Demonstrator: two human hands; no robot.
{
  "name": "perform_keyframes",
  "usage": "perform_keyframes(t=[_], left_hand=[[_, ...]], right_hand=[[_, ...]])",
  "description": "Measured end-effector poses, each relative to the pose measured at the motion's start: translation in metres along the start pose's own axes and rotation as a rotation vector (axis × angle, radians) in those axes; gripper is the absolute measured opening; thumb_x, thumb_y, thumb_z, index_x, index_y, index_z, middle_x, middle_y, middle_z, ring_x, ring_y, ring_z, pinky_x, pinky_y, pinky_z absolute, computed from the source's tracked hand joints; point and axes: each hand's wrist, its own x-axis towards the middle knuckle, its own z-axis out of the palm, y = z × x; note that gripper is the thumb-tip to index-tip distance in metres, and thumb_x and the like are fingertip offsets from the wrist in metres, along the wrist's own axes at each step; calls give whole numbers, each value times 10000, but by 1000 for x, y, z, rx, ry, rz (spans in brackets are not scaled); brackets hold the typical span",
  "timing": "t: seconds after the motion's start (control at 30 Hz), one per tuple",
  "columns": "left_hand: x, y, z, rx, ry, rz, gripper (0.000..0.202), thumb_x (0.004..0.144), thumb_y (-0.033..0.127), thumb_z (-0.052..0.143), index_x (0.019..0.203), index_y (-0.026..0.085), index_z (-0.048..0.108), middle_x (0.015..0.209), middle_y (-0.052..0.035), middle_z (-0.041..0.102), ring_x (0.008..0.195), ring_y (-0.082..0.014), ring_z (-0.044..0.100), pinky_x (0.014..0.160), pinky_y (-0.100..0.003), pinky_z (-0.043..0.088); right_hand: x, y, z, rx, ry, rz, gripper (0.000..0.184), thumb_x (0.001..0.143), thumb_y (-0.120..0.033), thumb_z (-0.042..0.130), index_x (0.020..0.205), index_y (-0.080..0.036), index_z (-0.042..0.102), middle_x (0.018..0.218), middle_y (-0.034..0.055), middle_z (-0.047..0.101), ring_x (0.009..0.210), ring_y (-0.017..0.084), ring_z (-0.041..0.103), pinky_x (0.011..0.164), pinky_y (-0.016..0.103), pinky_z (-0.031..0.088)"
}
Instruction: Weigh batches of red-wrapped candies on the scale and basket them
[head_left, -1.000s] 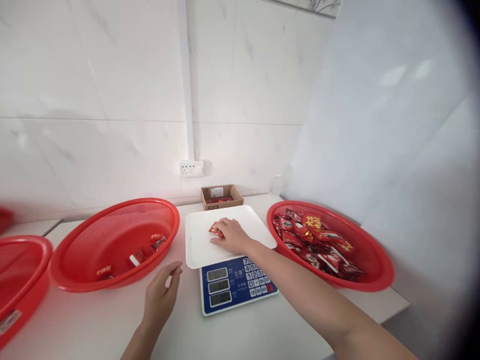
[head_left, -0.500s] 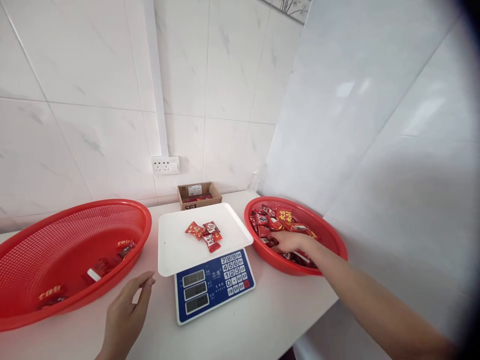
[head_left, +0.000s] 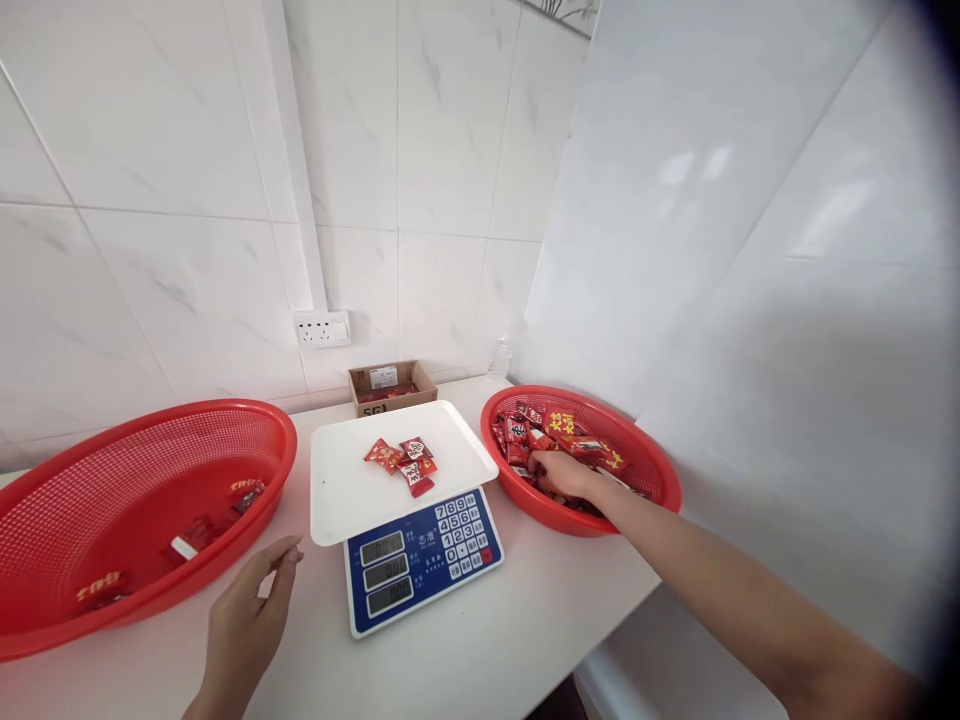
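My right hand (head_left: pixel 562 474) is down in the right red basket (head_left: pixel 660 460), its fingers curled among small red wrapped candies (head_left: pixel 517 430). The fingertips are hidden, so I cannot make out what they hold. In front of the left basket (head_left: pixel 281 440), my left hand (head_left: pixel 251 615) hovers with thumb and forefinger brought together and nothing visible between them. Between the baskets stands a blue and white digital scale (head_left: pixel 427 575). Several red candies (head_left: pixel 409 465) lie in a small cluster on its white tray (head_left: pixel 341 500).
A cardboard box (head_left: pixel 394 390) with red packets inside stands behind the scale. Close to the wall is a clear plastic bottle (head_left: pixel 500 355). The left basket holds a few red packets (head_left: pixel 195 538). A socket (head_left: pixel 322 328) sits on the tiled wall, and the white table (head_left: pixel 480 640) ends at front right.
The view has shifted slightly. My right hand stays in the right basket, its fingers a little further in among the candies. The left hand keeps nearly the same pose.
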Motion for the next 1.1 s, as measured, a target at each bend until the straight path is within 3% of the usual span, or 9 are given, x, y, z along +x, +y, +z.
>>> perform_keyframes(t=[0.2, 0.33, 0.47, 0.53, 0.77, 0.93, 1.1], left_hand=[[0, 4, 0, -22, 15, 8, 324, 818, 471, 467, 857, 209, 653, 769, -38, 733, 686, -166, 696, 491, -178, 517], [-1, 5, 1, -44, -7, 8, 346, 821, 486, 462, 867, 202, 655, 765, -47, 729, 687, -167, 693, 480, -175, 515], [-2, 4, 1, -64, -35, -12, 338, 817, 479, 472, 882, 203, 656, 784, -54, 729, 706, -172, 693, 474, -174, 511], [-2, 3, 1, -72, -42, -21, 336, 816, 476, 474, 889, 203, 656, 786, -55, 727, 706, -172, 692, 458, -172, 503], [-2, 0, 3, -86, -24, -29, 310, 818, 453, 482, 889, 205, 654, 787, -48, 725, 715, -174, 691, 476, -179, 509], [-3, 4, 3, -131, -12, -4, 275, 828, 407, 483, 875, 193, 649, 792, -51, 720, 703, -171, 684, 527, -205, 523], [-3, 6, 1, -162, -31, -31, 263, 843, 372, 473, 903, 181, 644, 802, -59, 714, 724, -172, 680, 525, -213, 525]], right_hand=[[1, -8, -23, 11, -106, -8, 276, 710, -135, 506, 961, -190, 607, 733, 12, 659, 661, 156, 611, 617, 257, 461], [-4, -11, -16, -12, -178, -6, 387, 647, -148, 607, 1024, -235, 617, 752, 23, 674, 631, 194, 607, 589, 298, 456], [-9, -13, -1, 62, -103, -70, 257, 795, -352, 530, 1003, -264, 654, 802, 65, 688, 732, 245, 620, 612, 337, 464], [-10, -13, 3, 80, -78, -117, 294, 844, -427, 449, 953, -270, 672, 754, 62, 683, 725, 243, 619, 612, 339, 469], [0, -17, -28, -55, -29, -184, 145, 779, -317, 558, 818, -194, 624, 809, 43, 677, 754, 213, 607, 684, 307, 456], [9, -54, -36, 29, 72, -294, 179, 828, -310, 502, 913, -195, 609, 961, 47, 682, 878, 218, 615, 768, 313, 455], [15, -106, -8, 13, -171, -408, 275, 809, -262, 540, 1062, -184, 613, 925, 40, 694, 808, 189, 636, 734, 279, 474]])
